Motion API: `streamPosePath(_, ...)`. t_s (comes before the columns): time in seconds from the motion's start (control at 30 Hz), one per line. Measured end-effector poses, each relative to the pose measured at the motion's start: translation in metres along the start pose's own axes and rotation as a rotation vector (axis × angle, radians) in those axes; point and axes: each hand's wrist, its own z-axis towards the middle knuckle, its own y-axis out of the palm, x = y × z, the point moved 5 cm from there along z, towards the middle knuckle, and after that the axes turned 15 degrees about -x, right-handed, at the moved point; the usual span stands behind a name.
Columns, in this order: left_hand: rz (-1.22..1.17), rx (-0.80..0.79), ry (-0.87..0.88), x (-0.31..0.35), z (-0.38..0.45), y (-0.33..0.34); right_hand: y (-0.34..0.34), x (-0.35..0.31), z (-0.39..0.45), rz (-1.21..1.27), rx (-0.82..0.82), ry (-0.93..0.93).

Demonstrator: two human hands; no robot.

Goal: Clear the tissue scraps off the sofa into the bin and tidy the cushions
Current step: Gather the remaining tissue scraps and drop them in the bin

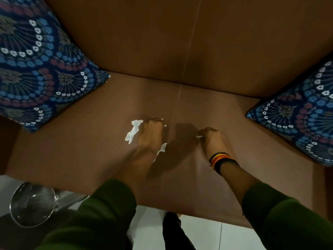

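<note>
My left hand (152, 135) is clenched over white tissue scraps (133, 131) in the middle of the brown sofa seat (90, 150); torn white pieces stick out to its left and below its wrist. To the right, my right hand (210, 139) pinches a small tissue scrap (199, 136) at its fingertips, low against the seat. One blue patterned cushion (39, 69) leans at the left end of the sofa. A second patterned cushion (302, 120) lies at the right end. The metal mesh bin (32, 204) stands on the floor at the lower left.
The brown sofa backrest (180, 37) rises behind the seat. White floor tiles (207, 235) run below the seat's front edge. My dark trouser leg (173, 230) shows between my green sleeves.
</note>
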Motion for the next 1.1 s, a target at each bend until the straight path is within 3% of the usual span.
streamPosePath(0.2,-0.397,0.116,-0.002,-0.066,-0.060,-0.018,0.017,-0.097,-0.017,0.042,-0.017,-0.146)
streamPosePath(0.43,-0.240,0.018,-0.080,-0.171,-0.094,-0.010,0.054,-0.207,-0.028,0.051,-0.006,-0.166)
streamPosePath(0.53,-0.345,-0.058,-0.039,-0.189,-0.088,0.002,0.070,-0.212,-0.032,0.072,0.018,-0.062)
streamPosePath(0.67,-0.437,0.039,0.072,-0.170,-0.078,-0.004,0.094,-0.183,-0.037,0.012,-0.039,0.075)
streamPosePath(0.77,-0.543,-0.013,0.138,-0.150,-0.058,-0.011,0.102,-0.165,-0.042,0.025,-0.062,0.097)
streamPosePath(0.87,-0.401,-0.064,0.264,-0.127,-0.033,-0.006,0.112,-0.156,-0.041,-0.018,-0.093,0.060)
streamPosePath(0.97,-0.100,-0.078,0.091,-0.131,-0.018,0.011,0.116,-0.153,-0.039,-0.074,-0.097,0.002)
streamPosePath(1.1,0.034,-0.117,0.087,-0.127,-0.038,0.032,0.121,-0.149,-0.050,-0.113,-0.104,-0.042)
